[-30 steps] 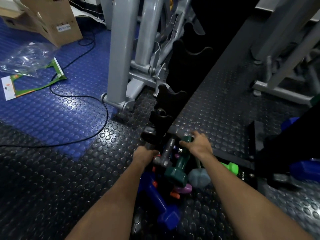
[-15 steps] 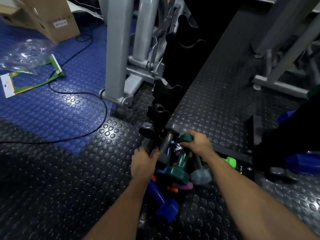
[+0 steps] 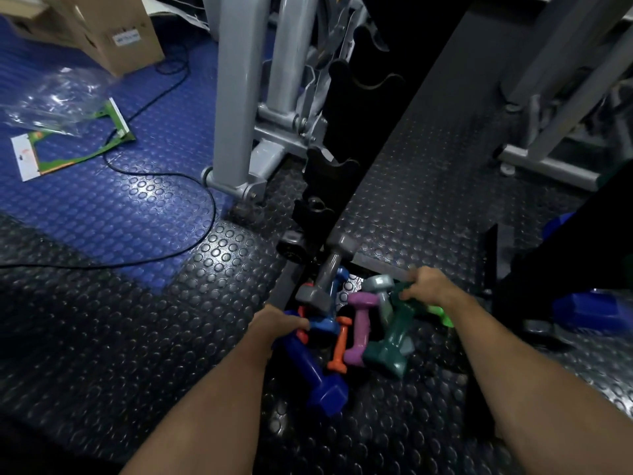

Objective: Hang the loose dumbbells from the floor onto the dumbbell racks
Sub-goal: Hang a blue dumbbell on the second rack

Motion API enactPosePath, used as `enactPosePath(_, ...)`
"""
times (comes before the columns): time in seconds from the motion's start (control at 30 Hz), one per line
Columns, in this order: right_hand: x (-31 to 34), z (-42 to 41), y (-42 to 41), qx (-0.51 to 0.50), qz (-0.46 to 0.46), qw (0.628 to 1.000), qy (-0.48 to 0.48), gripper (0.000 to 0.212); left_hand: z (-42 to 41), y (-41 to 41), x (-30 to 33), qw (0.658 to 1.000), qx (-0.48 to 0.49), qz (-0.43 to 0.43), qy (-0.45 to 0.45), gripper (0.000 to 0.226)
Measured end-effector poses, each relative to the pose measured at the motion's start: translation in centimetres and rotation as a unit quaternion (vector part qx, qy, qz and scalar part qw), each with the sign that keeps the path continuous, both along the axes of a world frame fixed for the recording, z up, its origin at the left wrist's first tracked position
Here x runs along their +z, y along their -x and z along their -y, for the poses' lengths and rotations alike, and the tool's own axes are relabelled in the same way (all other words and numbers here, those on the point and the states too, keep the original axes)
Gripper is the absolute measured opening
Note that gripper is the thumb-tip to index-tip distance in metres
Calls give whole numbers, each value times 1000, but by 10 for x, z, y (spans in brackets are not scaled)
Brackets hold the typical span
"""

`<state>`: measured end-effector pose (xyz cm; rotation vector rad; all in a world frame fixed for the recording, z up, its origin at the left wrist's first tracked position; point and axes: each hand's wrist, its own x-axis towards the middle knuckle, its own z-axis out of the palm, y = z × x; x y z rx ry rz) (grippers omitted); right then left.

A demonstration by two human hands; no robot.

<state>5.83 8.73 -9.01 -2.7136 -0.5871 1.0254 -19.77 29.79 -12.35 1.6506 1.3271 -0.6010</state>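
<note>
At the foot of the black notched dumbbell rack [image 3: 337, 166], a heap of loose dumbbells lies on the dark studded rubber floor [image 3: 137, 337]. Left hand [image 3: 274, 325] curls round the far end of a dark blue hex dumbbell [image 3: 313, 368]. Right hand [image 3: 426, 284] grips the top of a dark green dumbbell [image 3: 392, 344], just right of a purple dumbbell [image 3: 359, 327] and a small orange dumbbell [image 3: 339, 344]. A grey dumbbell [image 3: 325, 274] leans against the rack's base.
</note>
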Motion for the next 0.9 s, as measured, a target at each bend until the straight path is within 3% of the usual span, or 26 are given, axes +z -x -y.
enactPosePath(0.07,2,-6,1,-1,-4,1000,-1,21,-3,2,9,999,16,13,35,67)
enactPosePath(0.23,-11,-13,37,16,49,997,63,24,-2,12,19,997,11,2,81,78)
enactPosePath(0.33,-21,-23,64,-10,82,997,-1,24,3,17,21,997,15,25,78,71)
enactPosePath(0.47,-33,-42,87,23,-4,995,-98,20,7,13,29,997,-2,56,56,68)
enactPosePath(0.6,-27,-51,94,0,-227,972,-63,30,0,16,40,987,70,129,58,66)
enactPosePath(0.7,-6,-52,87,-61,-333,940,-40,53,-10,23,50,958,186,203,80,63)
enactPosePath(0.77,9,-55,76,-108,-360,923,-83,66,-18,23,58,926,266,253,91,57)
enactPosePath(0.9,45,-75,69,-203,-382,859,-273,51,-30,15,79,851,385,336,120,51)
